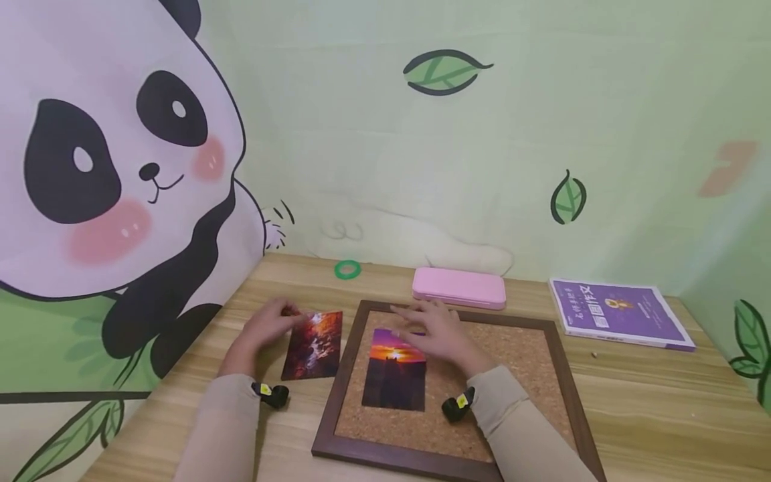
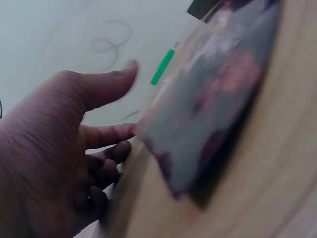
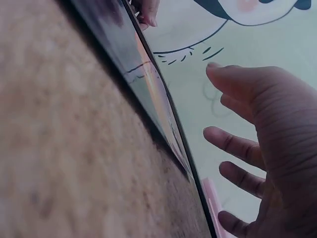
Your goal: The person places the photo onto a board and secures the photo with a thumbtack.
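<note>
In the head view, my left hand (image 1: 259, 333) is at the upper left corner of a red canyon-like photo (image 1: 313, 347) on the table. The left wrist view has a fingertip at the edge of that photo (image 2: 213, 94), with the thumb of my left hand (image 2: 64, 148) raised apart from it. A purple and orange sunset photo (image 1: 394, 375) lies on the left part of a framed cork board (image 1: 482, 375). Over its upper right hovers my right hand (image 1: 442, 335), fingers spread and holding nothing; the right wrist view has this hand (image 3: 277, 144) clear of the photo (image 3: 133, 74).
Behind the board lies a pink case (image 1: 459, 286), with a green ring (image 1: 347, 270) to its left. A purple book (image 1: 620, 313) rests at the back right of the wooden table (image 1: 650, 408). A panda-printed wall covering (image 1: 361, 134) stands behind.
</note>
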`<state>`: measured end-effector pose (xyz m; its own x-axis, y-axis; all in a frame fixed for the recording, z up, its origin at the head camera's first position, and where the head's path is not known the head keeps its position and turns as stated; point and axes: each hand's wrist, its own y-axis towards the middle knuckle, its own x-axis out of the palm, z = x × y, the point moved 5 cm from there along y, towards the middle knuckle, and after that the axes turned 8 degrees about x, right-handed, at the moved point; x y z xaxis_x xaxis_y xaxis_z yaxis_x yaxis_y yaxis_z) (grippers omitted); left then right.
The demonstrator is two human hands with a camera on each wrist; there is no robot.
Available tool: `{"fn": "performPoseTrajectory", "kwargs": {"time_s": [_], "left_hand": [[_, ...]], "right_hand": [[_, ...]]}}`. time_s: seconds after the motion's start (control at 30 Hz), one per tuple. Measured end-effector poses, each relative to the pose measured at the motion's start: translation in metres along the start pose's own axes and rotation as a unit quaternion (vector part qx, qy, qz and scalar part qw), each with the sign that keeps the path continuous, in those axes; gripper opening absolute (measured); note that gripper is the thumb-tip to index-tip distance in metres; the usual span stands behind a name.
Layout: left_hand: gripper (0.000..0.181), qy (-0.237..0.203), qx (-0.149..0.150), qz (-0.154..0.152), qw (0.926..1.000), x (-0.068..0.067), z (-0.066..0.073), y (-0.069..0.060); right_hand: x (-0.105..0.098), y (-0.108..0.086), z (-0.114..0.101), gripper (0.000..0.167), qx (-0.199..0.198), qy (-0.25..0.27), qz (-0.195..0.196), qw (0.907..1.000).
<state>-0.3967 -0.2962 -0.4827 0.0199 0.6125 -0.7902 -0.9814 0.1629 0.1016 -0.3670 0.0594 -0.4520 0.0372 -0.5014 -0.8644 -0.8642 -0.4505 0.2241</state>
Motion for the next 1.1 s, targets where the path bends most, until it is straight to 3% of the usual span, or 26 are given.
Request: {"fn": "performPoseTrajectory", "kwargs": {"time_s": [0.17, 0.23, 0.47, 0.7, 0.83, 0.9, 1.03, 1.1], "left_hand": [[0.046, -0.018, 0.002, -0.015, 0.9997, 0.001, -0.001, 0.001], [0.047, -0.019, -0.004, -0.014, 0.9997, 0.003, -0.003, 0.002], [0.054, -0.051, -0.04, -0.018, 0.9977, 0.003, -0.006, 0.001], [0.039, -0.076, -0.021, -0.014, 0.9968, 0.003, -0.009, 0.0], [0.038, -0.083, -0.023, 0.039, 0.9955, 0.0, -0.009, 0.001], [0.038, -0.102, -0.033, 0.081, 0.991, -0.002, -0.01, 0.002], [0.037, -0.16, -0.063, 0.171, 0.9702, -0.006, -0.015, 0.001], [0.036, -0.183, -0.076, 0.206, 0.9583, -0.009, -0.017, -0.001]], "right_hand": [[-0.003, -0.008, -0.007, 0.05, -0.016, -0.01, -0.01, 0.9998], [-0.004, -0.011, -0.009, 0.047, -0.027, 0.01, -0.011, 0.9995], [-0.011, -0.02, -0.004, 0.066, -0.026, 0.1, -0.017, 0.9945], [-0.038, -0.045, 0.01, 0.037, 0.001, 0.146, -0.035, 0.9887], [-0.066, -0.059, 0.037, 0.033, 0.034, 0.154, -0.017, 0.9873], [-0.079, -0.069, 0.056, 0.032, 0.051, 0.159, 0.001, 0.986], [-0.097, -0.096, 0.1, 0.03, 0.08, 0.154, 0.053, 0.9834], [-0.106, -0.113, 0.121, 0.03, 0.105, 0.168, 0.082, 0.9767]]}}
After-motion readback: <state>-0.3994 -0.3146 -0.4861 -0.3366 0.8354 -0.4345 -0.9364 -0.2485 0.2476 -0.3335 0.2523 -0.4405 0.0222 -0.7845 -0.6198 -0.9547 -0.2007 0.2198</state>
